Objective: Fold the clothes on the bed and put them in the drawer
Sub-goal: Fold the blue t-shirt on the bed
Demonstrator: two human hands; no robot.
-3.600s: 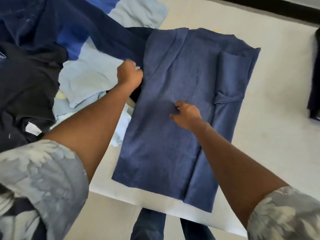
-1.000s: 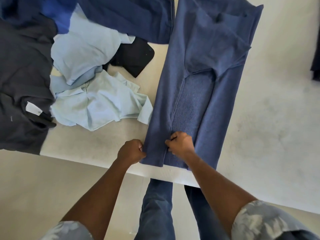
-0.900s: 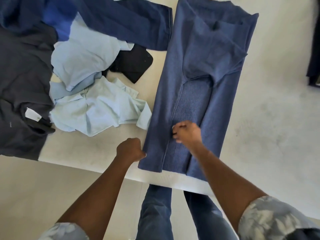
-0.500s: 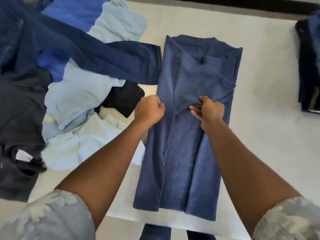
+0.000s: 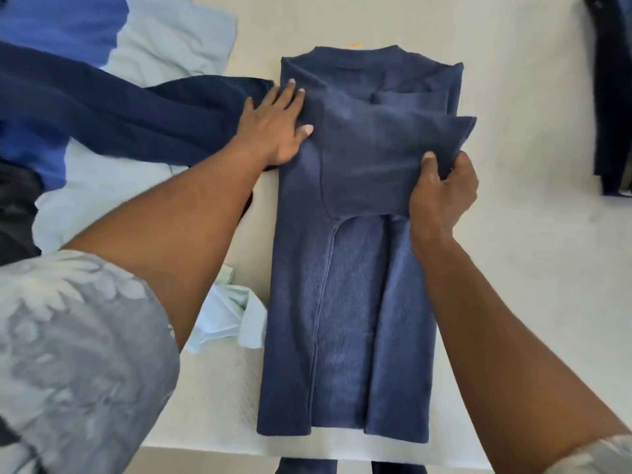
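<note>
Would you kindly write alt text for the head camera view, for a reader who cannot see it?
A blue shirt, folded into a long strip, lies on a white bed: the left hand presses on its upper left edge while the right hand pinches the folded-over sleeve. Unfolded blue and pale clothes lie heaped at left.

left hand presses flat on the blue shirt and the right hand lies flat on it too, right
Not quite: the head view shows the right hand gripping the folded sleeve. The left hand does press flat on the blue shirt.
</note>
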